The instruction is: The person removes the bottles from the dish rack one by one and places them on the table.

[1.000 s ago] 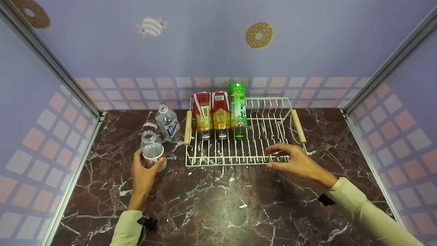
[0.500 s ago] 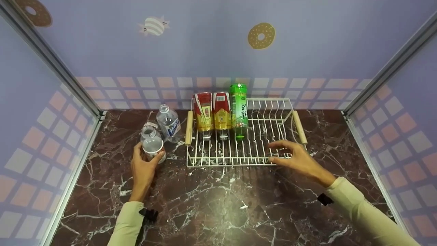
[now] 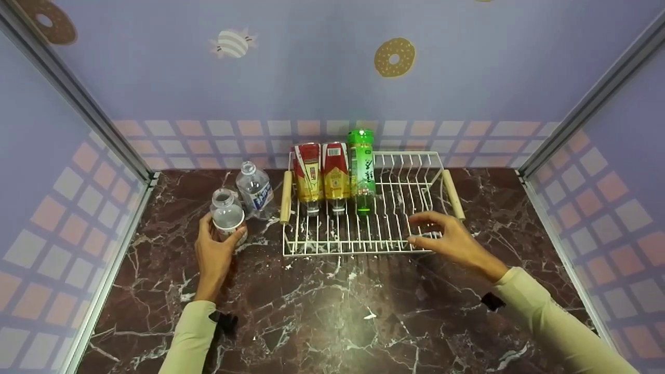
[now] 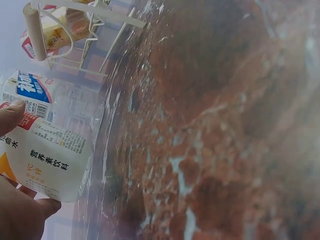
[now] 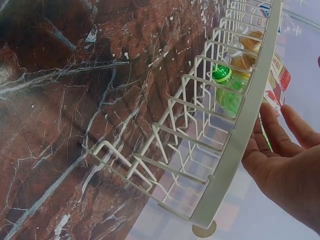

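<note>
White-labelled bottle point(image 3: 228, 217) has shifted back, gripped by left hand point(image 3: 214, 253); right hand point(image 3: 454, 243) keeps fingers relaxed.

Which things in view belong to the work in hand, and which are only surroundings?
Likely the work:
white-labelled bottle in left hand
blue-labelled bottle
two red-yellow bottles
green bottle
wire rack

Only surroundings:
marbled tabletop
patterned wall

Looks smooth and glossy on the small clear plastic bottle with a white label point(image 3: 228, 213), the clear plastic bottle with a blue label point(image 3: 254, 187), and the translucent green plastic bottle point(image 3: 363, 171). Shows satin-coated metal in the white wire rack point(image 5: 222, 177), pale matt wood in the straight handles point(image 3: 286, 197), stone-like polish across the red-brown veined tabletop point(image 3: 322, 322), and matt cloth in the cream sleeves point(image 3: 189, 327).
</note>
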Demonstrator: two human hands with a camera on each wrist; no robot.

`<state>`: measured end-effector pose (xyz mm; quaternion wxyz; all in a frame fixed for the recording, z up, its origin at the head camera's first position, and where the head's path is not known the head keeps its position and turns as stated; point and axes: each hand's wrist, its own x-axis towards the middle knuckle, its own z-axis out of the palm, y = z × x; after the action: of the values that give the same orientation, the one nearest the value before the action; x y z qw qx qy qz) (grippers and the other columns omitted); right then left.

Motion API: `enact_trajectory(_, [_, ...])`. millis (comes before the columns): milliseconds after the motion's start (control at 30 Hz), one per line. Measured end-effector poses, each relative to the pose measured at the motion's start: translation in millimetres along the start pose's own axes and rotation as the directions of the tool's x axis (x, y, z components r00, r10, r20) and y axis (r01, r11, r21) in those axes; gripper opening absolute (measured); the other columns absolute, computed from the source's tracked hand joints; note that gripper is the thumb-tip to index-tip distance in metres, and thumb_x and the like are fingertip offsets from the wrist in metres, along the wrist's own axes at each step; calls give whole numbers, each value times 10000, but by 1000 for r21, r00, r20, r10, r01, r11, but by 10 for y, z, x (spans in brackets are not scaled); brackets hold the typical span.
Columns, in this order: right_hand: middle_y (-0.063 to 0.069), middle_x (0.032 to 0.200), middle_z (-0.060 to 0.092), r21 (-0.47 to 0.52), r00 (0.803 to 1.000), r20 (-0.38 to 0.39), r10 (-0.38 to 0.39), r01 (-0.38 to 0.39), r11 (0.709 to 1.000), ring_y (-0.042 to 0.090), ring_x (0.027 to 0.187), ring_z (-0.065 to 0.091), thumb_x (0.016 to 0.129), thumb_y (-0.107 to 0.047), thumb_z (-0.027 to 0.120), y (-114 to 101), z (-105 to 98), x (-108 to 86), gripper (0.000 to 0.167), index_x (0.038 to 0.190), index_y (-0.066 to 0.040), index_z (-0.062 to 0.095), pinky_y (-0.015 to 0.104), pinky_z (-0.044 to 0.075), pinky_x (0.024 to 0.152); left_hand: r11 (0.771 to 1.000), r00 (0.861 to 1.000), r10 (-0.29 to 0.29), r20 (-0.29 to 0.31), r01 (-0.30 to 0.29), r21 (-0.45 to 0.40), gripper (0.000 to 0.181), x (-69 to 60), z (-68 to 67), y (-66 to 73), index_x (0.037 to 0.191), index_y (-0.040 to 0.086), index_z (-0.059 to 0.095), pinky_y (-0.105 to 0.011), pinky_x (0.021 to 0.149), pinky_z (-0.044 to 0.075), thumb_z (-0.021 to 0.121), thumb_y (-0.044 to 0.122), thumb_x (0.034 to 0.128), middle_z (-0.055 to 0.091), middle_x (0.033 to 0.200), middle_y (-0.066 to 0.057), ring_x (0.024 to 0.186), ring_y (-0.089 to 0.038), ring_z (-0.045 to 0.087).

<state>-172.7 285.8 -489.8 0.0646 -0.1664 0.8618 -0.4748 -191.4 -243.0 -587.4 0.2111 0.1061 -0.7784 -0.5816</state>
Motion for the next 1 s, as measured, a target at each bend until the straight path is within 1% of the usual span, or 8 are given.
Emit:
enact_trajectory(200, [211,1416,706,-12,1000,-9,1,-1,1000,475,1311,647,954,-200,875,7,6,11,526,1390,28,687,634,503,1161,1000,1000,-14,-1,14,-24,778,32,-19,1,1531,2,537,-440,1260,449,948,76,875,631,1513,-231,1474,-346,565])
enact_trajectory(333, [236,1411,703,-9,1000,-2,-3,3,1000,462,1304,653,955,-196,875,19,5,13,516,1384,24,691,618,501,1162,999,1000,-25,3,25,-48,795,51,-30,-22,1541,-16,514,-437,1264,444,942,55,875,625,1496,-222,1482,-336,552])
enact_trajectory(467, [213,1398,717,-16,1000,0,-7,7,1000,397,1282,674,957,-200,875,17,-9,11,502,1384,-3,701,594,512,1157,998,999,-33,7,34,-59,788,68,-40,-53,1546,-31,497,-440,1265,440,926,51,891,611,1497,-220,1483,-325,545])
enact_trajectory(567, [209,1394,719,-16,1000,3,-8,8,1000,373,1275,679,962,-210,872,13,-20,10,504,1391,-11,699,631,509,1155,998,999,-31,8,32,-51,774,80,-45,-71,1550,-39,480,-456,1267,432,908,59,913,597,1511,-225,1490,-330,534])
enact_trajectory(633, [212,1400,714,-6,1000,8,-5,5,1000,397,1286,673,963,-213,871,14,-25,9,510,1396,-9,694,672,494,1158,999,1000,-28,9,28,-33,766,83,-48,-79,1552,-43,467,-482,1263,429,896,67,928,589,1515,-237,1491,-352,529])
enact_trajectory(700, [216,1413,706,4,1000,11,-3,2,1000,433,1309,654,967,-213,867,15,-30,4,517,1401,1,687,699,471,1170,1000,1000,-26,10,26,-5,763,80,-49,-78,1554,-42,458,-506,1257,428,890,80,937,587,1511,-250,1483,-374,532])
enact_trajectory(833, [212,1431,695,8,1000,11,6,-6,1000,475,1343,623,971,-215,862,18,-34,-3,537,1411,27,670,673,466,1189,999,999,-37,24,37,26,805,57,-48,-68,1584,-36,421,-530,1258,418,886,109,943,572,1524,-272,1479,-403,526])
enact_trajectory(1000, [224,1415,702,-10,1000,5,-3,3,1000,452,1307,653,969,-211,865,15,-41,-4,534,1404,33,674,606,526,1151,998,998,-57,41,57,9,863,-33,-92,-31,1646,-26,349,-538,1279,401,864,104,966,499,1620,-291,1517,-422,483])
